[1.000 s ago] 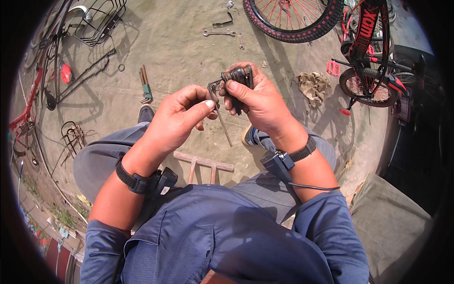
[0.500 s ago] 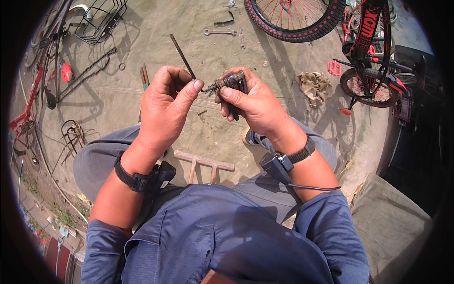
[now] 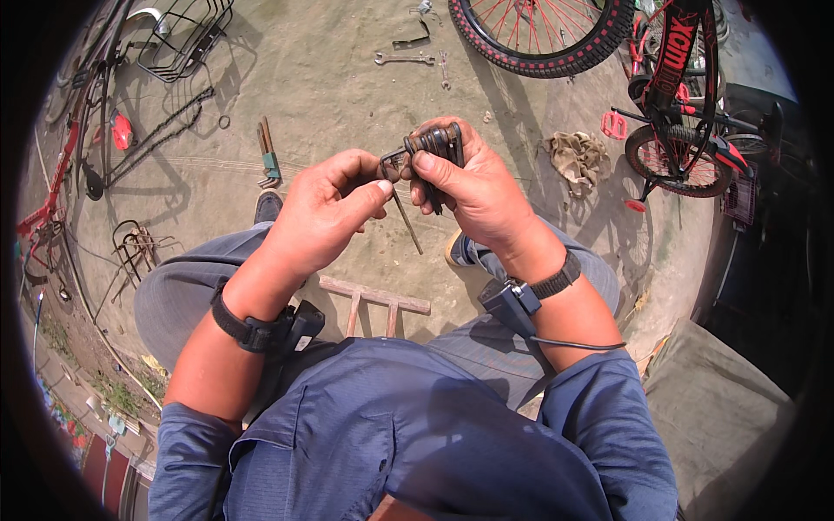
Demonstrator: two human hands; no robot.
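Note:
My right hand (image 3: 473, 178) is closed round a dark metal part (image 3: 432, 146) with stacked, ring-like ribs; some of it is hidden in the palm. A thin dark hex key (image 3: 407, 224) hangs slanting down from the part's left end, its bent end up by the part. At that bend the fingers of my left hand (image 3: 326, 204) are pinched together, holding the key close to the part. How far its tip sits in the part cannot be made out. Both hands are nearly touching, above the ground between my knees.
A wooden stool-like frame (image 3: 373, 293) lies between my legs. Tools with a green holder (image 3: 271, 165), a wrench (image 3: 404, 59) and a crumpled rag (image 3: 578, 161) lie on the ground. A bicycle wheel (image 3: 565, 65) stands ahead right, a small bicycle (image 3: 673, 161) beyond the rag.
The hex key's long arm has swung from pointing up and away to pointing down toward me. My left hand has turned and shifted slightly right; the right hand has barely moved.

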